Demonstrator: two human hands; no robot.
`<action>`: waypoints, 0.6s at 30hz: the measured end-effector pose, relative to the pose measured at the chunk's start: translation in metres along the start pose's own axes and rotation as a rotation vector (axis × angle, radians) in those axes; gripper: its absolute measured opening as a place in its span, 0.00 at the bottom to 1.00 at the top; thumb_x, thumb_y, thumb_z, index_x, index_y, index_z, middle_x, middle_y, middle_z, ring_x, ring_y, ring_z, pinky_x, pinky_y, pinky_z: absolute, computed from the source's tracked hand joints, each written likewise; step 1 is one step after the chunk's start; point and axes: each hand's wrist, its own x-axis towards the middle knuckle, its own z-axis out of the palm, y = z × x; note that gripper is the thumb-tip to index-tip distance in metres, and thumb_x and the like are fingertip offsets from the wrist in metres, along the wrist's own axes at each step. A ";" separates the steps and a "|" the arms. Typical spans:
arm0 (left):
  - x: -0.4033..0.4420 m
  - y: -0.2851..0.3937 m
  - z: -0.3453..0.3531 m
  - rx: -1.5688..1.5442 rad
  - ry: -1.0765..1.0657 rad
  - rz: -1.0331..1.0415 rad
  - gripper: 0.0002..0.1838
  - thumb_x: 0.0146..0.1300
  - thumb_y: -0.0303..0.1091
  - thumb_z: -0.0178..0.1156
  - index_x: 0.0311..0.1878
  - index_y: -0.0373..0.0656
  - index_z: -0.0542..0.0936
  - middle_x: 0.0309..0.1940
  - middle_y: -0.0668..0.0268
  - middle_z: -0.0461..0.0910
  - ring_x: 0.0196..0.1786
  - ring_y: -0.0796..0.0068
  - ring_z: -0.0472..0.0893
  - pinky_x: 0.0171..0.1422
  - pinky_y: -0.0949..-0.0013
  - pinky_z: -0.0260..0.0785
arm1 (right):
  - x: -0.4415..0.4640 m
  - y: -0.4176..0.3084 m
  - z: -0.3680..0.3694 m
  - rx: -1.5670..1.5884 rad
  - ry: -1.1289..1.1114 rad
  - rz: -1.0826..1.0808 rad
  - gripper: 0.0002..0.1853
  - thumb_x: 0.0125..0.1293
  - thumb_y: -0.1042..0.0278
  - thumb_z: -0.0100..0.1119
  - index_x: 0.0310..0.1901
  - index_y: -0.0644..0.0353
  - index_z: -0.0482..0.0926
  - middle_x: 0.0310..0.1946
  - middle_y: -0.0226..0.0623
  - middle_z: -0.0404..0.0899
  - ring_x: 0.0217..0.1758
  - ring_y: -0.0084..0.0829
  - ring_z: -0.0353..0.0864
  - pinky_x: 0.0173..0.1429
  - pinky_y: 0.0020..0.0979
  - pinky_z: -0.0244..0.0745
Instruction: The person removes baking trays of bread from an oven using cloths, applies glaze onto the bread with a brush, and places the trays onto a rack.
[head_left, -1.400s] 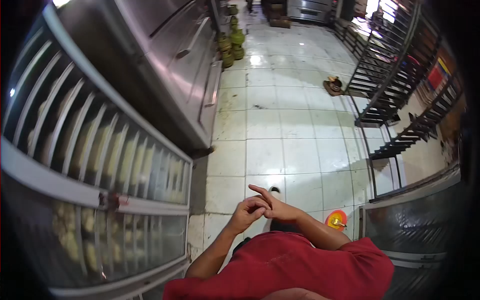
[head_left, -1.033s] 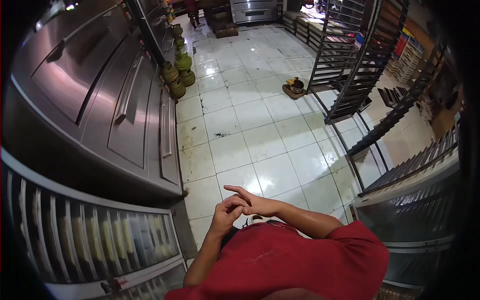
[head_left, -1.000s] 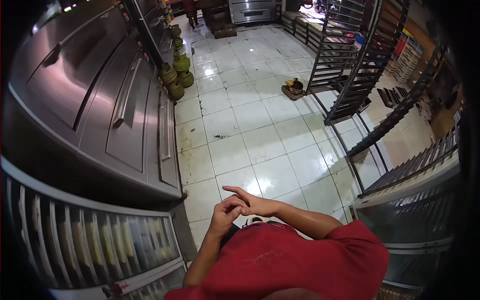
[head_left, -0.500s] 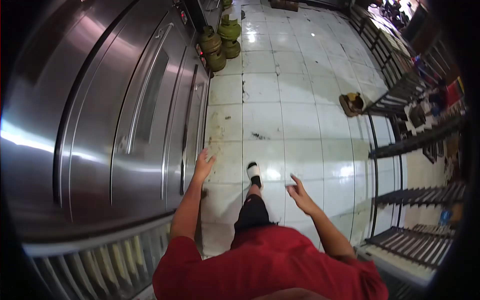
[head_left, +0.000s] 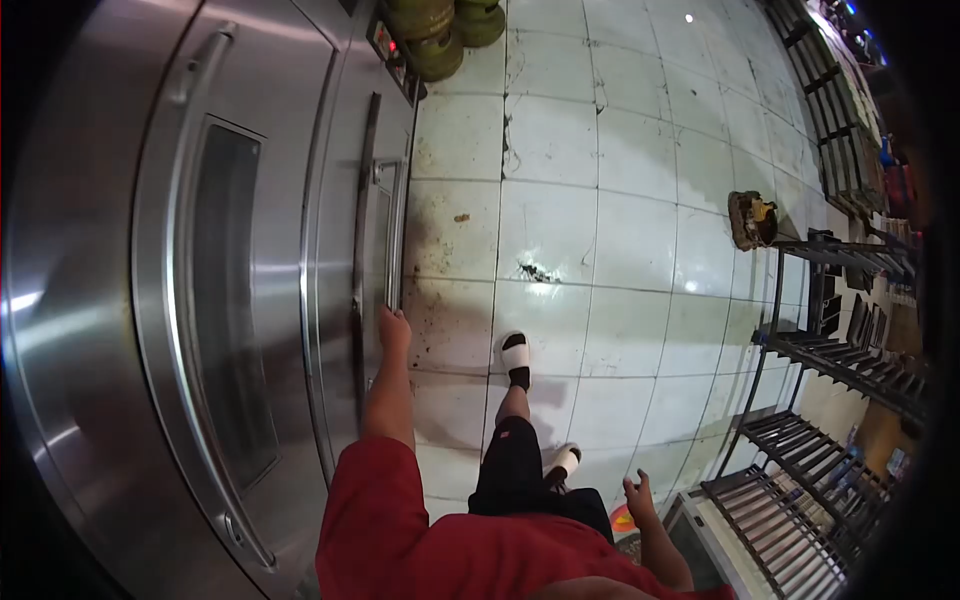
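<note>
My left hand (head_left: 394, 328) is closed at the lower end of a vertical metal door handle (head_left: 394, 245) on the steel oven-like cabinet (head_left: 335, 230) to my left. Its fingers look wrapped around the bar, though they are partly hidden. My right hand (head_left: 638, 490) hangs low at my side, fingers apart and holding nothing, near a slatted rack. Closer to me on the left, a larger steel door (head_left: 225, 290) has a dark window and a long curved handle (head_left: 180, 300).
Green gas cylinders (head_left: 432, 40) stand ahead beside the cabinet. Black slatted racks (head_left: 790, 460) line the right side. A brown and yellow object (head_left: 752, 220) lies on the white tiled floor (head_left: 640, 235), which has dark debris (head_left: 538, 272).
I have moved forward along the cabinet. My left hand went from open in the air to closed on the door handle. My right hand dropped back toward my side.
</note>
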 end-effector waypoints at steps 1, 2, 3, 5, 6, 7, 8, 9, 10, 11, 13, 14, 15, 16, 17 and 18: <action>0.003 -0.004 0.007 0.009 -0.018 -0.024 0.29 0.67 0.39 0.55 0.64 0.30 0.61 0.52 0.40 0.73 0.56 0.40 0.73 0.59 0.50 0.67 | -0.003 -0.027 0.002 0.018 -0.007 -0.042 0.34 0.69 0.53 0.56 0.69 0.58 0.54 0.38 0.39 0.76 0.39 0.26 0.74 0.43 0.30 0.71; 0.008 -0.009 0.014 0.022 -0.010 0.012 0.28 0.67 0.39 0.54 0.64 0.30 0.62 0.52 0.39 0.74 0.56 0.40 0.73 0.59 0.49 0.67 | 0.005 -0.056 0.006 0.036 -0.021 -0.092 0.33 0.70 0.53 0.55 0.69 0.57 0.55 0.39 0.39 0.77 0.40 0.26 0.75 0.43 0.30 0.72; 0.010 -0.020 0.018 0.044 -0.006 0.040 0.28 0.67 0.39 0.54 0.63 0.30 0.62 0.51 0.39 0.74 0.55 0.39 0.73 0.59 0.48 0.66 | 0.013 -0.081 0.009 0.087 -0.049 -0.124 0.32 0.70 0.53 0.54 0.69 0.57 0.56 0.40 0.40 0.77 0.41 0.27 0.76 0.44 0.31 0.72; -0.001 -0.023 0.030 -0.018 0.071 0.068 0.25 0.66 0.38 0.54 0.60 0.29 0.65 0.52 0.38 0.73 0.55 0.38 0.73 0.60 0.49 0.65 | 0.014 -0.110 0.026 0.124 -0.127 -0.099 0.30 0.71 0.53 0.53 0.69 0.56 0.57 0.42 0.40 0.77 0.43 0.28 0.77 0.45 0.31 0.73; -0.002 -0.027 0.034 0.011 0.111 0.099 0.24 0.66 0.36 0.54 0.58 0.30 0.65 0.51 0.39 0.74 0.55 0.38 0.73 0.59 0.49 0.66 | 0.016 -0.123 0.041 0.212 -0.127 -0.110 0.29 0.71 0.54 0.53 0.68 0.56 0.58 0.43 0.41 0.77 0.44 0.29 0.78 0.46 0.32 0.74; -0.003 -0.029 0.048 0.031 0.154 0.132 0.22 0.66 0.35 0.54 0.57 0.30 0.66 0.50 0.40 0.74 0.55 0.38 0.73 0.58 0.49 0.67 | 0.023 -0.135 0.051 0.298 -0.120 -0.125 0.28 0.72 0.55 0.52 0.68 0.55 0.59 0.44 0.42 0.78 0.45 0.30 0.78 0.47 0.32 0.74; -0.009 -0.011 0.046 0.015 0.069 0.089 0.22 0.66 0.35 0.54 0.57 0.30 0.66 0.51 0.40 0.74 0.56 0.39 0.73 0.59 0.50 0.66 | 0.030 -0.144 0.064 0.292 -0.152 -0.109 0.28 0.72 0.55 0.52 0.68 0.55 0.59 0.44 0.42 0.78 0.45 0.30 0.78 0.47 0.32 0.74; -0.017 0.009 0.042 -0.001 -0.014 0.045 0.22 0.66 0.34 0.54 0.58 0.29 0.65 0.52 0.39 0.73 0.57 0.39 0.73 0.59 0.50 0.66 | 0.034 -0.149 0.082 0.309 -0.189 -0.110 0.28 0.72 0.55 0.52 0.68 0.57 0.59 0.43 0.41 0.77 0.45 0.30 0.78 0.48 0.32 0.74; -0.019 0.010 0.057 0.019 0.029 0.107 0.22 0.66 0.34 0.54 0.57 0.30 0.65 0.51 0.39 0.73 0.55 0.39 0.73 0.58 0.49 0.67 | 0.035 -0.150 0.097 0.324 -0.230 -0.107 0.28 0.72 0.56 0.51 0.68 0.58 0.59 0.43 0.40 0.77 0.45 0.29 0.78 0.49 0.31 0.73; -0.022 0.009 0.072 0.042 0.065 0.171 0.21 0.66 0.34 0.54 0.56 0.30 0.65 0.49 0.38 0.74 0.54 0.39 0.74 0.57 0.49 0.67 | 0.033 -0.146 0.112 0.341 -0.268 -0.100 0.28 0.72 0.56 0.51 0.68 0.59 0.59 0.43 0.40 0.77 0.45 0.29 0.77 0.49 0.30 0.73; -0.032 0.026 0.102 0.051 0.052 0.063 0.21 0.65 0.33 0.55 0.56 0.30 0.65 0.49 0.39 0.74 0.53 0.40 0.75 0.55 0.48 0.68 | 0.029 -0.138 0.135 0.370 -0.318 -0.074 0.28 0.72 0.57 0.51 0.68 0.59 0.59 0.43 0.40 0.77 0.45 0.29 0.77 0.50 0.30 0.73; -0.033 0.027 0.122 0.077 0.048 0.053 0.21 0.65 0.33 0.55 0.56 0.30 0.65 0.49 0.39 0.74 0.53 0.40 0.75 0.55 0.48 0.68 | 0.027 -0.133 0.142 0.402 -0.337 -0.071 0.28 0.73 0.57 0.51 0.68 0.59 0.59 0.43 0.40 0.77 0.45 0.29 0.77 0.50 0.30 0.73; -0.030 0.024 0.143 0.082 0.096 0.044 0.21 0.65 0.33 0.54 0.56 0.31 0.64 0.48 0.40 0.75 0.52 0.40 0.75 0.54 0.47 0.69 | 0.026 -0.126 0.151 0.443 -0.354 -0.068 0.27 0.73 0.58 0.50 0.68 0.59 0.59 0.44 0.40 0.77 0.46 0.29 0.77 0.51 0.30 0.73; -0.027 0.021 0.158 0.091 0.143 0.038 0.22 0.65 0.34 0.54 0.57 0.31 0.64 0.47 0.41 0.75 0.51 0.41 0.76 0.52 0.47 0.69 | 0.025 -0.118 0.158 0.458 -0.369 -0.044 0.27 0.73 0.58 0.50 0.68 0.59 0.59 0.44 0.40 0.77 0.46 0.29 0.77 0.51 0.30 0.73; -0.023 0.013 0.172 0.122 0.139 0.034 0.22 0.65 0.34 0.54 0.57 0.31 0.64 0.47 0.41 0.75 0.51 0.41 0.76 0.52 0.47 0.69 | 0.028 -0.107 0.164 0.479 -0.366 -0.024 0.27 0.73 0.58 0.50 0.68 0.60 0.59 0.44 0.40 0.77 0.46 0.30 0.77 0.51 0.30 0.72; -0.018 0.018 0.179 0.144 0.152 0.033 0.21 0.66 0.34 0.54 0.56 0.31 0.64 0.47 0.42 0.76 0.51 0.41 0.76 0.52 0.46 0.69 | 0.030 -0.098 0.170 0.502 -0.359 -0.013 0.27 0.73 0.58 0.50 0.68 0.60 0.58 0.44 0.41 0.77 0.46 0.30 0.77 0.52 0.30 0.72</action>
